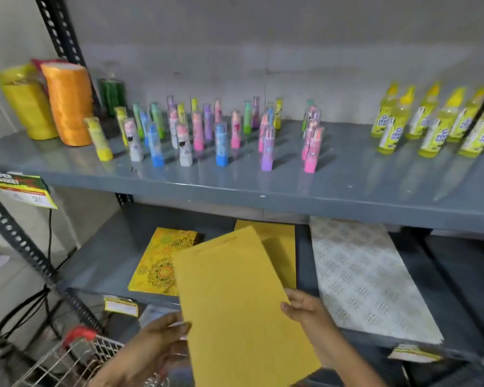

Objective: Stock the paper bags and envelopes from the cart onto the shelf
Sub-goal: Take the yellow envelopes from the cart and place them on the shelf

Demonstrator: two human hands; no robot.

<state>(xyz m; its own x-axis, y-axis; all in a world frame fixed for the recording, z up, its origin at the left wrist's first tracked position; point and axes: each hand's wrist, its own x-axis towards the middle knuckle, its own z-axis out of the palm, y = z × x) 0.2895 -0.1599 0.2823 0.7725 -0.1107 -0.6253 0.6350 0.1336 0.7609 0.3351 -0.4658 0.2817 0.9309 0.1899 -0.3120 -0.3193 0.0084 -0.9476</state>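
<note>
Both hands on one plain yellow envelope (241, 308) — left hand (162, 335) pinched on its left edge, right hand (305, 310) closed on its right edge. Envelope tilted above lower shelf (101, 263), overlapping patterned yellow bag (157, 261) there.

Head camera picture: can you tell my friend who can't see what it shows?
Two hands, left hand and right hand, hold a plain mustard-yellow paper envelope over the lower grey metal shelf, above a patterned yellow envelope.
</note>
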